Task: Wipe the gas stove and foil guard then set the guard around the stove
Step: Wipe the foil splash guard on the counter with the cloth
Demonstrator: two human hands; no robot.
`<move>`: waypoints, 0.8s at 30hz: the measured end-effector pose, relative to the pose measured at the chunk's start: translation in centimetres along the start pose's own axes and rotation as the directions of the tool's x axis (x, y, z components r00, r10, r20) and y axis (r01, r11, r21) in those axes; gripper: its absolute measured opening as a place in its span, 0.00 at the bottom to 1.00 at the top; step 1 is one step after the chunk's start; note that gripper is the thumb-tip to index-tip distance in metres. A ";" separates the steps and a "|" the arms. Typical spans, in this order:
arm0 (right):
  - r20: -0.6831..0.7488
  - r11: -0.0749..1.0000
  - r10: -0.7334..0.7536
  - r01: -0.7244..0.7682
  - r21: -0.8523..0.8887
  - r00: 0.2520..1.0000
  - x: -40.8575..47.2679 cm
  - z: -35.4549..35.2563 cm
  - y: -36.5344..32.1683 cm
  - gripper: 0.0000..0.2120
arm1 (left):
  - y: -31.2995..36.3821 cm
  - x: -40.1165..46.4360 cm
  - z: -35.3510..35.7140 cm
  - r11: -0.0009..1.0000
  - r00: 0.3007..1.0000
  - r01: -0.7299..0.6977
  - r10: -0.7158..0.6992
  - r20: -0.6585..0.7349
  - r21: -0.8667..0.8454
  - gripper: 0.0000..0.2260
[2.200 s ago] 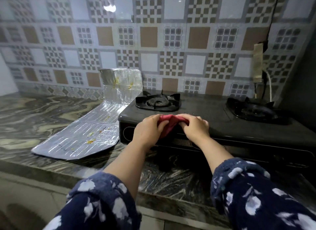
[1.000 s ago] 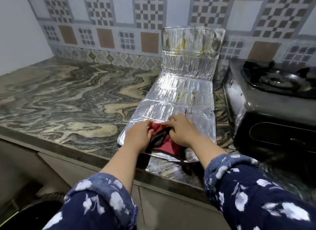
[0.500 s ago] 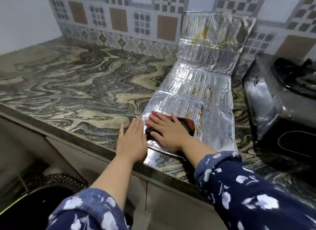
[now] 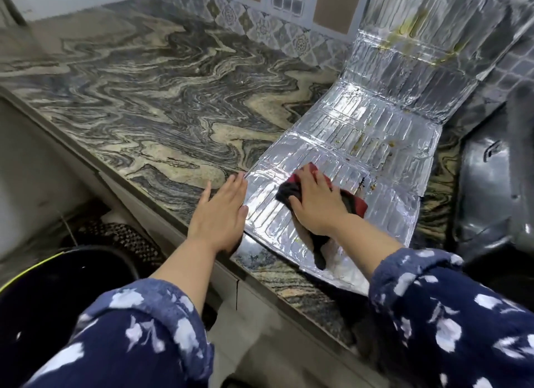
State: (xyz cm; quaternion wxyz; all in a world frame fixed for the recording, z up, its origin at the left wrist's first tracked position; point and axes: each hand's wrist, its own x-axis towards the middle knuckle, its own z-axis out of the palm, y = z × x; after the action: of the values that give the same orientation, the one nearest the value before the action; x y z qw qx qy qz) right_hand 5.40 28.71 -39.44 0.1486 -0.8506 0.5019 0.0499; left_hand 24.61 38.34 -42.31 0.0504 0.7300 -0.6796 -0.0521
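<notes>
The silver foil guard (image 4: pixel 372 127) lies unfolded on the marble counter, its far panel leaning up against the tiled wall, with yellow-brown stains on the far and middle panels. My right hand (image 4: pixel 316 202) presses flat on a red and black cloth (image 4: pixel 354 204) on the near panel. My left hand (image 4: pixel 221 214) lies flat, fingers apart, on the counter at the guard's near left edge, touching it. The black gas stove (image 4: pixel 491 191) shows only its left end at the right edge of the view.
The marble counter (image 4: pixel 150 107) stretches to the left and back to the tiled wall (image 4: pixel 260 21). Below the counter's front edge stand a black bucket (image 4: pixel 52 295) and a dark woven mat (image 4: pixel 124 240) on the floor.
My hands left the stove front and came to the foil guard with the cloth. The left hand let go of it and lies flat at the guard's edge; the right hand moved it slightly farther along the near panel.
</notes>
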 end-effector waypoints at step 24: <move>-0.181 0.953 0.301 -0.304 0.013 0.936 3.8 0.8 0.9 0.28 | -0.3 0.2 0.5 1.000 1.000 -0.001 0.001 0.019 0.019 0.25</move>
State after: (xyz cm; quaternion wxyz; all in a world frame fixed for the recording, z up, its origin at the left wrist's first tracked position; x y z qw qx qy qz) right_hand 6.58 25.35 -41.30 0.0865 -0.7655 0.6376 -0.0016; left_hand 24.82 38.19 -42.83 0.0370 0.7295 -0.6810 -0.0526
